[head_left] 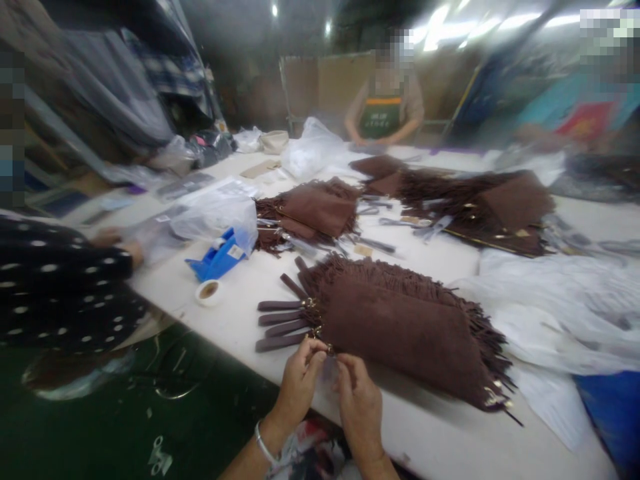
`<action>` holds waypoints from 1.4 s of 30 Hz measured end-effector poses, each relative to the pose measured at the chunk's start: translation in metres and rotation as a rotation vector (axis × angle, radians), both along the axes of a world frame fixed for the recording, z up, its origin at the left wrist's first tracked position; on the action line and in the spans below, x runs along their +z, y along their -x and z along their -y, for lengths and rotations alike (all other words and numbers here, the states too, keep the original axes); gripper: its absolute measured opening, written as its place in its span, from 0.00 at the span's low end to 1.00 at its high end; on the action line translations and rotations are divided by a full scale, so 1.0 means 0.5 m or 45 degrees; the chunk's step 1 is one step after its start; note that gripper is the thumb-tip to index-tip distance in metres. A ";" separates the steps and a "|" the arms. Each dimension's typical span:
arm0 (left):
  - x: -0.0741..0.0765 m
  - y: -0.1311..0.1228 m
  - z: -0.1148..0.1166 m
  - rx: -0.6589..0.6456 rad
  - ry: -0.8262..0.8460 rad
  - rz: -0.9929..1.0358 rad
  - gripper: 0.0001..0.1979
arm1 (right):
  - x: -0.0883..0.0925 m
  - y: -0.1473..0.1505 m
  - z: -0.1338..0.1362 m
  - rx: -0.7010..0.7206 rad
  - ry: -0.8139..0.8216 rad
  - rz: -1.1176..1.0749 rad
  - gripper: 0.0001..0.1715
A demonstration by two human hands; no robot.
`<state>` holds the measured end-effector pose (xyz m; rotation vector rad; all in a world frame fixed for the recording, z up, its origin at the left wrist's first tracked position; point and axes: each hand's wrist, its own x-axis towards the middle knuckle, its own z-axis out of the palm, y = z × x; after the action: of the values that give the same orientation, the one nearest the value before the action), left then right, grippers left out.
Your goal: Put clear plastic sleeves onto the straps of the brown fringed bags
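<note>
A stack of dark brown fringed suede pouches [400, 323] lies on the table in front of me, with several wrist straps [281, 318] sticking out to its left. At the near left corner, my left hand [301, 379] pinches a small gold-coloured metal clasp [329, 349]. My right hand [361, 400] is closed close beside it, fingertips together near the clasp. What those fingers grip is too small to make out. Between the hands hangs a bit of translucent plastic [328, 375], blurred. More gold hardware [495, 397] shows at the pouch's right corner.
A blue tape dispenser [220, 257] and a tape roll [207, 292] stand left on the white table [235, 333]. More fringed brown pouches [320, 210] lie beyond, with clear plastic bags [560, 313] at right. A co-worker's polka-dot sleeve [65, 280] is at left; two people work across.
</note>
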<state>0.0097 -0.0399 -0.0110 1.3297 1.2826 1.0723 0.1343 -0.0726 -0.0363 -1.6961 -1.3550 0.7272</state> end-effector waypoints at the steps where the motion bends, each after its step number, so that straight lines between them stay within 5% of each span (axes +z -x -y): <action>1: 0.000 -0.002 0.000 0.022 0.028 0.029 0.08 | 0.001 -0.001 0.000 0.000 -0.027 0.023 0.14; 10: -0.025 -0.028 -0.028 0.193 0.286 0.252 0.12 | 0.010 -0.005 -0.006 0.067 -0.284 0.398 0.15; 15: -0.013 -0.033 -0.012 0.262 0.351 0.495 0.14 | 0.017 -0.007 -0.013 0.038 -0.324 0.485 0.14; 22: -0.003 -0.032 0.030 0.100 0.411 0.808 0.16 | 0.026 -0.001 -0.017 0.010 -0.303 0.483 0.15; 29: -0.012 -0.045 0.025 0.203 0.408 0.930 0.10 | 0.022 -0.002 -0.016 -0.001 -0.156 0.212 0.14; 36: -0.009 -0.055 0.017 0.257 0.479 0.914 0.09 | 0.022 0.005 0.008 -0.154 0.090 -0.659 0.24; 42: -0.018 -0.053 0.020 0.314 0.439 0.824 0.08 | 0.003 0.023 -0.007 -0.263 0.228 -0.989 0.25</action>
<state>0.0364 -0.0498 -0.0201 0.5039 1.0778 1.2465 0.1227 -0.0691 -0.0346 -1.4166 -0.5798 1.2417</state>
